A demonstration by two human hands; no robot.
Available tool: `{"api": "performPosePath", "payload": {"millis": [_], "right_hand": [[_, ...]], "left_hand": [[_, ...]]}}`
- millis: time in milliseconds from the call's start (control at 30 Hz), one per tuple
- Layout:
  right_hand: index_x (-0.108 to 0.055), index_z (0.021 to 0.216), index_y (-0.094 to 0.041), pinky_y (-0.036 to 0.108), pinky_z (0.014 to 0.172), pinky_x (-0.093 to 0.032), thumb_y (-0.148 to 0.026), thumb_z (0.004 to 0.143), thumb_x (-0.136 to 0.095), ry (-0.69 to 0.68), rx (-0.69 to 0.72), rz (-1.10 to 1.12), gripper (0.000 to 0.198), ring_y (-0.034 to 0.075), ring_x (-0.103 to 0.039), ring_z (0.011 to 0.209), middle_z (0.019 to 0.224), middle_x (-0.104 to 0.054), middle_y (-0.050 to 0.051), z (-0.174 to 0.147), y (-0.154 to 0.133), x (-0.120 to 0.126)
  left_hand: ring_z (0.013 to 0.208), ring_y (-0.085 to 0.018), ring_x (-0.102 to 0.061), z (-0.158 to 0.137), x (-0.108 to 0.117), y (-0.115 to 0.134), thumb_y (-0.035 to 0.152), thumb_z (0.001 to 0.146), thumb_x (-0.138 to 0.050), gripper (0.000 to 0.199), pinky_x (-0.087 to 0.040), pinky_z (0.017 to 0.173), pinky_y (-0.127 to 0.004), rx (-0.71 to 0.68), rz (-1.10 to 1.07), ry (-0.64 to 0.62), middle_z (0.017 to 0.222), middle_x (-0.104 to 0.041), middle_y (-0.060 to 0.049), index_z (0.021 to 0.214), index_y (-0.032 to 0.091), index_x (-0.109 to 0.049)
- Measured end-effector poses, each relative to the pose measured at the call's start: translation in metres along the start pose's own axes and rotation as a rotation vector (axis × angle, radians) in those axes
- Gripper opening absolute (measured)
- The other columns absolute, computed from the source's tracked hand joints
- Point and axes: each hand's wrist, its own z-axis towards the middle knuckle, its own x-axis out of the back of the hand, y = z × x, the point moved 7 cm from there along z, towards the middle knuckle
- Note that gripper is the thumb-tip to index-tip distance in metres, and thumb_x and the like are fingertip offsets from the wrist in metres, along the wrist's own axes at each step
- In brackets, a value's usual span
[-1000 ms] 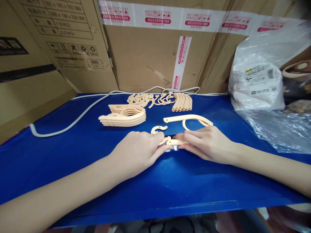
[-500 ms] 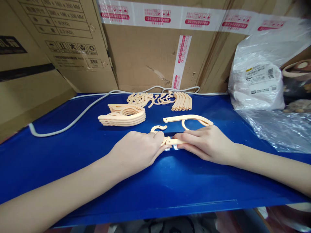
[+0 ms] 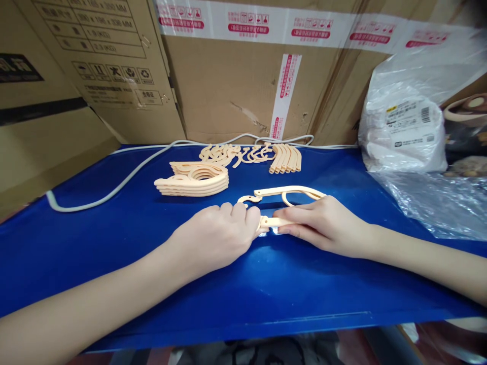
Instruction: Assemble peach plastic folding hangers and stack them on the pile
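Observation:
Between my hands is a cream plastic folding hanger (image 3: 276, 222), held low over the blue table. My left hand (image 3: 215, 235) is closed around its joint end, the fingers hiding most of that part. A curved hook (image 3: 249, 198) sticks out beyond the left knuckles. My right hand (image 3: 323, 225) pinches a straight arm of the hanger between thumb and fingers. Another long curved arm (image 3: 283, 190), with a loop below it, extends leftward from behind the right hand, its holed end near the hook. Whether that end touches the hook, I cannot tell.
Folded hangers (image 3: 194, 188) lie stacked at the left. Loose hooks (image 3: 220, 154) and a row of hanger arms (image 3: 285, 158) lie farther back. A white cable (image 3: 114, 192) runs along the table (image 3: 243, 304). Cardboard boxes (image 3: 236, 76) stand behind; a plastic-wrapped bundle (image 3: 403, 126) sits right.
The long curved arm has dropped slightly toward the hook, with the right hand tilting. My left fingers have rolled forward over the joint, covering more of it.

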Motion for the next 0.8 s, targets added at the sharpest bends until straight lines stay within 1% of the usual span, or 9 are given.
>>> {"api": "performPosePath", "payload": {"millis": [67,167,333,433,633,800], "right_hand": [[-0.064,0.113,-0.018,0.021,0.063,-0.043,-0.033,0.101,-0.043,-0.013,-0.009,0.014,0.028,0.012,-0.063,0.066,0.084,-0.071,0.003,0.0005,0.0014,-0.0002],[-0.065,0.112,-0.019,0.022,0.062,-0.042,-0.034,0.101,-0.044,0.002,-0.009,-0.004,0.028,0.013,-0.063,0.066,0.082,-0.071,0.003,0.001,0.0035,0.001],[-0.065,0.108,-0.018,0.023,0.067,-0.044,-0.034,0.101,-0.044,-0.035,-0.011,0.084,0.027,0.013,-0.064,0.071,0.086,-0.071,0.003,0.0021,0.0064,-0.0026],[-0.065,0.109,-0.018,0.023,0.067,-0.046,-0.034,0.101,-0.044,-0.025,-0.01,0.07,0.028,0.013,-0.065,0.072,0.087,-0.072,0.003,0.0021,0.0079,-0.0034],[-0.065,0.112,-0.019,0.024,0.07,-0.049,-0.032,0.101,-0.043,-0.007,0.0,-0.025,0.028,0.016,-0.069,0.08,0.093,-0.074,0.005,0.0,0.0088,-0.0057],[-0.065,0.113,-0.02,0.024,0.07,-0.049,-0.033,0.101,-0.042,0.009,0.005,-0.034,0.029,0.015,-0.069,0.08,0.094,-0.075,0.004,-0.0006,0.0066,-0.0062]], "left_hand": [[0.044,-0.018,-0.052,-0.0001,0.0019,0.0004,0.019,0.098,-0.037,0.031,-0.029,0.041,-0.029,0.002,0.002,0.01,0.055,-0.054,-0.002,0.078,0.014,-0.06],[0.048,-0.018,-0.054,0.0005,0.0021,0.0005,0.023,0.099,-0.036,0.033,-0.031,0.043,-0.029,0.009,-0.015,0.009,0.059,-0.056,-0.003,0.078,0.015,-0.061],[0.052,-0.019,-0.055,0.0028,0.0017,0.0008,0.025,0.097,-0.039,0.031,-0.032,0.045,-0.031,0.002,-0.042,0.04,0.061,-0.058,-0.004,0.077,0.015,-0.061],[0.053,-0.019,-0.057,0.0037,-0.0005,0.0,0.025,0.096,-0.041,0.03,-0.034,0.047,-0.031,0.011,-0.062,0.044,0.061,-0.059,-0.004,0.076,0.015,-0.06],[0.049,-0.017,-0.057,0.0034,0.0001,-0.004,0.028,0.094,-0.047,0.031,-0.029,0.045,-0.031,0.069,-0.127,0.116,0.054,-0.055,0.0,0.066,0.018,-0.054],[0.047,-0.016,-0.058,0.0031,0.0023,-0.0055,0.028,0.092,-0.05,0.031,-0.027,0.044,-0.03,0.092,-0.161,0.139,0.051,-0.055,0.001,0.062,0.018,-0.054]]}}
